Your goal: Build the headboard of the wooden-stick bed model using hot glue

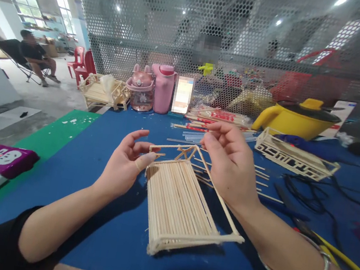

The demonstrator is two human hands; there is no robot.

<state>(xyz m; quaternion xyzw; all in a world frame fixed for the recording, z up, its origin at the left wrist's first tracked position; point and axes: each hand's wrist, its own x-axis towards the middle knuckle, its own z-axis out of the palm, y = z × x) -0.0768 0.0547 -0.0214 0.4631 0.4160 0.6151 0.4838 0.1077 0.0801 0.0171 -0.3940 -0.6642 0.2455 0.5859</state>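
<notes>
Stick frame (pixel 179 199) is between the hands, left hand (pixel 131 159) pinching its far-left corner. Right hand (pixel 233 167) has thumb and fingertips together by the far peak, can't tell on what. Thin joints could pop if the hands pull unevenly; right wrist could knock the side rail (pixel 223 205) beside it

Daylit windows, small overhead glare spots, soft mat shadows (edges stretched, slightly blurred).
</notes>
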